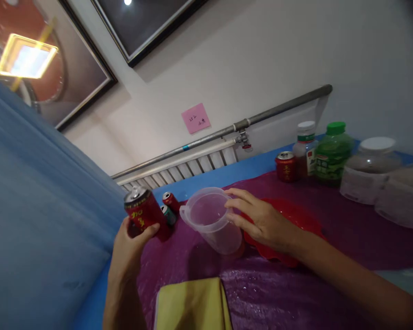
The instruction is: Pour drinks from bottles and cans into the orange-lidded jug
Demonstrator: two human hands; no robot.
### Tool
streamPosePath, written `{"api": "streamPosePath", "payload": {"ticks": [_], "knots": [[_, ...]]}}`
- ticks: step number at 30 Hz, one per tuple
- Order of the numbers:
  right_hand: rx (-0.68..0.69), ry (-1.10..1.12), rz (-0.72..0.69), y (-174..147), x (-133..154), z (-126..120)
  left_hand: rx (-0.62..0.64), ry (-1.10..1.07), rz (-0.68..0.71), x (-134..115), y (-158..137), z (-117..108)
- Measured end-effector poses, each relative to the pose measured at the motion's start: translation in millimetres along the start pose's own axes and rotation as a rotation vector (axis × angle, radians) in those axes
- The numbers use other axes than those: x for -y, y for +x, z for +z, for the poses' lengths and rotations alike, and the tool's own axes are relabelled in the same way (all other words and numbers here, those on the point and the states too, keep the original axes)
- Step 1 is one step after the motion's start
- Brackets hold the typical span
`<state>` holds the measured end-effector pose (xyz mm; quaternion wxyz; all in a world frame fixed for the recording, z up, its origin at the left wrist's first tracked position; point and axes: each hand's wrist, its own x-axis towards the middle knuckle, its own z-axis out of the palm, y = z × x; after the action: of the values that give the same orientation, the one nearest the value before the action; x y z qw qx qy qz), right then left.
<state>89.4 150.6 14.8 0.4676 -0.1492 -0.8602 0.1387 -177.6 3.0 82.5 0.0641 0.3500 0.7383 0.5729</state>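
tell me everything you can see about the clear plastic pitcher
The pitcher looks like thin, translucent, colourless plastic, with a wide round open mouth, a thick rim, smooth walls and a handle-like projection at the picture's left. No lid shows, and no contents can be made out. It appears to stand upright on the purple covering, beside the red dish. The right hand has its fingers at the rim; whether they grip is unclear.

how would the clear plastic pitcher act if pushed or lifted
The pitcher is probably light for its size, as its translucent walls look thin. Pushed high up, it may tip, since it stands tall and looks narrower at the base. It might slide, because the purple cover looks shiny.
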Motion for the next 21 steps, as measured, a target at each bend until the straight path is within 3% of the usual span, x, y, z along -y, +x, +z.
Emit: {"api": "streamPosePath", "payload": {"ticks": [2,6,10,14,21], "knots": [[-0.005,0.003,0.005,-0.4,-0.9,0.9,-0.029,-0.12,-0.097,38.6,0.0,-10.7],[-0.015,-0.001,0.019,-2.4,-3.6,3.2,-0.107,-0.127,-0.214,112.0,2.1,-17.8],[-0.005,-0.012,0.025,-3.5,-6.2,4.9,-0.09,-0.132,-0.312,161.6,7.5,-11.8],[-0.01,-0.017,0.016,-2.9,-6.9,5.5,-0.073,-0.085,-0.353,182.5,14.2,-3.5],[-0.005,-0.005,0.005,-2.5,-6.2,4.3,-0.115,0.087,-0.386,187.2,17.1,3.8]]}}
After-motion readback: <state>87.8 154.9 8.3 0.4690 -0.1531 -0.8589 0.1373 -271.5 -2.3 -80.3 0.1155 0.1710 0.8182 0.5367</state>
